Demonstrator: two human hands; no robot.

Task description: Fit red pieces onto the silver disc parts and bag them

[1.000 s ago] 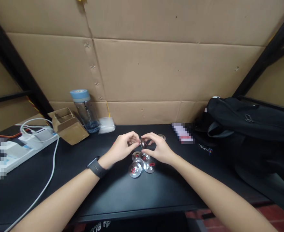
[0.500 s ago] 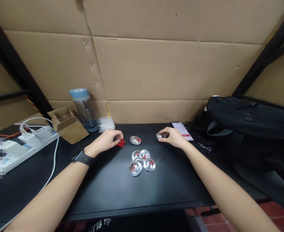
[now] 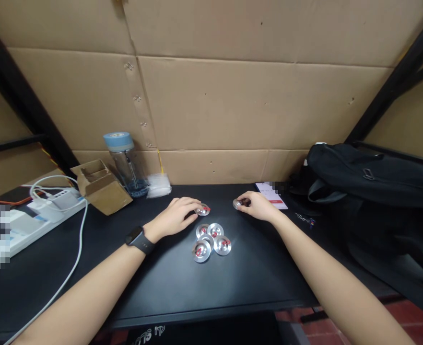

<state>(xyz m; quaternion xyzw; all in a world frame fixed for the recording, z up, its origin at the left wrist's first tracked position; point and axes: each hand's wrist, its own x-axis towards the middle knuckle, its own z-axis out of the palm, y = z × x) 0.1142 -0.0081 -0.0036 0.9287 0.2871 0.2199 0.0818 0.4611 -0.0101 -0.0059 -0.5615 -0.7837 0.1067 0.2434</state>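
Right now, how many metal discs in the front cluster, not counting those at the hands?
5 visible: back-left disc, back-right disc, middle disc, front-left disc, front-right disc. More may hide underneath.

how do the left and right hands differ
The left hand has a dark watch at its wrist; the right hand has none. The left hand stretches flatter, at a red-looped disc; the right hand curls at another disc, beside the phone. Both are over the desk.
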